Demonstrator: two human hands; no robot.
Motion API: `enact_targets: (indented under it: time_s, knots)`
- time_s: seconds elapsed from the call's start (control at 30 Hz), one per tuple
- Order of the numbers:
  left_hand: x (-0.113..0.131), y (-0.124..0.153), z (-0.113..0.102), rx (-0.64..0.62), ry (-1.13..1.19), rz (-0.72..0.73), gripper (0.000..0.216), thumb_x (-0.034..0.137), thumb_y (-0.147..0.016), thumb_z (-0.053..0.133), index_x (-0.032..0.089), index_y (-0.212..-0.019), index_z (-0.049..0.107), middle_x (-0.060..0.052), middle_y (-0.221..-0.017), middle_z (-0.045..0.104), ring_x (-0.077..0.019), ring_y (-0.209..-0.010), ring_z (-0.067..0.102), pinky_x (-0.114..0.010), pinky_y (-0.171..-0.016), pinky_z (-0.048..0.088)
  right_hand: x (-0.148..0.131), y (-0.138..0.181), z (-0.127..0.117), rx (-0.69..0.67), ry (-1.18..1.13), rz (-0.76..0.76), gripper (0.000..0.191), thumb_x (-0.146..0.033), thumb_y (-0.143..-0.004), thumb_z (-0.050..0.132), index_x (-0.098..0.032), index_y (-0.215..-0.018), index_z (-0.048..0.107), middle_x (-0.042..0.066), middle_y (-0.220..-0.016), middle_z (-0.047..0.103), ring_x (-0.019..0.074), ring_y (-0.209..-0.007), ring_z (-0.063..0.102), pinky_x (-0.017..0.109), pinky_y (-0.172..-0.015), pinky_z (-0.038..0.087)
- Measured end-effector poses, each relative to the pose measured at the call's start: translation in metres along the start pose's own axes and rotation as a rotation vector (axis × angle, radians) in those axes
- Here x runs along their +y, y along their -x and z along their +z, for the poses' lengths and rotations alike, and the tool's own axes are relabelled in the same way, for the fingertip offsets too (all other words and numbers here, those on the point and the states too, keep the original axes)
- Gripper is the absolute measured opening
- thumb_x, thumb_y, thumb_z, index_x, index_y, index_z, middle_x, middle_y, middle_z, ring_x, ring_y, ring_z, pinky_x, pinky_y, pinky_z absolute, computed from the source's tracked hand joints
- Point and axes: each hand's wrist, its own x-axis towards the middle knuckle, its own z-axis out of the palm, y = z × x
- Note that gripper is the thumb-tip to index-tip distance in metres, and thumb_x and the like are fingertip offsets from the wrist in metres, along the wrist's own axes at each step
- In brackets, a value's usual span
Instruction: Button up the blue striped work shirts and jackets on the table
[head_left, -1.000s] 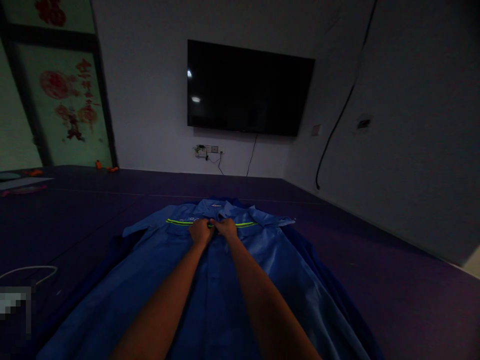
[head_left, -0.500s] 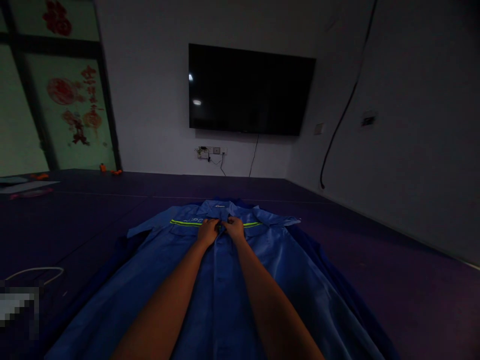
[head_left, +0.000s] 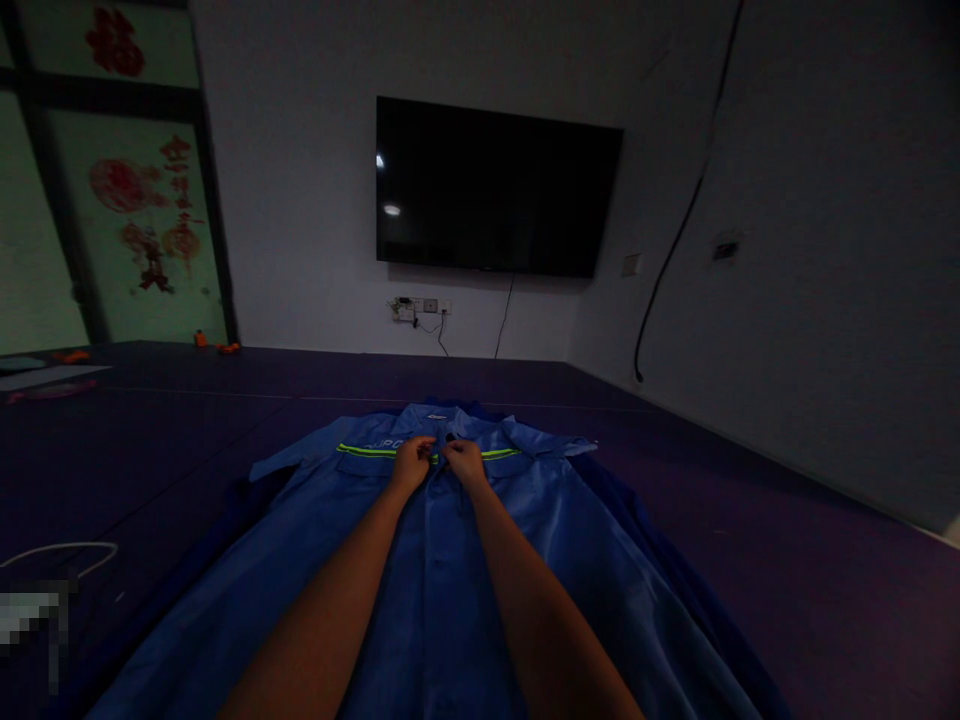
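A blue work shirt [head_left: 570, 540] with a yellow-green reflective stripe [head_left: 361, 450] across the chest lies flat, front up, collar away from me, on a dark purple surface [head_left: 787, 540]. My left hand [head_left: 412, 462] and my right hand [head_left: 465, 461] meet at the shirt's front placket just below the collar. Both have their fingers pinched on the cloth at the stripe's height. My forearms stretch over the shirt's middle. A darker blue garment [head_left: 637, 520] shows under its right edge.
A black television [head_left: 495, 188] hangs on the white wall, with a socket and cables [head_left: 417, 306] below it. A white cord [head_left: 67, 552] lies at the left. A glass door with red decorations [head_left: 142, 220] stands at the far left. Small orange items [head_left: 214, 344] sit by it.
My hands have edged slightly up the placket toward the collar and stay pinched together. The view shifted a little.
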Motion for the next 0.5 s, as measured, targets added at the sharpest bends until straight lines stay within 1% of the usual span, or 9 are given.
enact_targets:
  time_s: [0.17,0.37,0.5]
  knots:
    - [0.0009,0.0004,-0.0011,0.04,0.039,-0.024,0.037,-0.006,-0.066,0.047,0.012,-0.094,0.064,-0.007,-0.087,0.067,-0.0123,-0.08,0.062,-0.026,-0.076,0.05,-0.0045,0.0031,0.0008,-0.024,-0.044,-0.009,0.015,-0.022,-0.067,0.048,-0.014,-0.063,0.06,-0.003,-0.049,0.051,0.0098,-0.045,0.048,0.019,-0.045,0.041]
    - [0.0027,0.0014,-0.0016,0.042,0.041,-0.034,0.036,-0.005,-0.065,0.048,0.012,-0.093,0.064,-0.007,-0.089,0.067,-0.0131,-0.081,0.062,-0.027,-0.076,0.05,-0.0069,0.0043,0.0014,-0.046,-0.066,-0.012,0.018,-0.023,-0.065,0.047,-0.013,-0.069,0.061,-0.002,-0.05,0.052,0.0087,-0.041,0.043,0.018,-0.038,0.034]
    - [0.0031,0.001,-0.0015,0.06,0.047,-0.055,0.035,-0.004,-0.066,0.049,0.012,-0.094,0.063,-0.007,-0.089,0.067,-0.0128,-0.081,0.062,-0.027,-0.076,0.05,-0.007,0.0034,0.0,-0.032,-0.03,-0.032,0.02,-0.025,-0.067,0.045,-0.013,-0.065,0.061,-0.002,-0.049,0.052,0.0085,-0.042,0.044,0.018,-0.039,0.032]
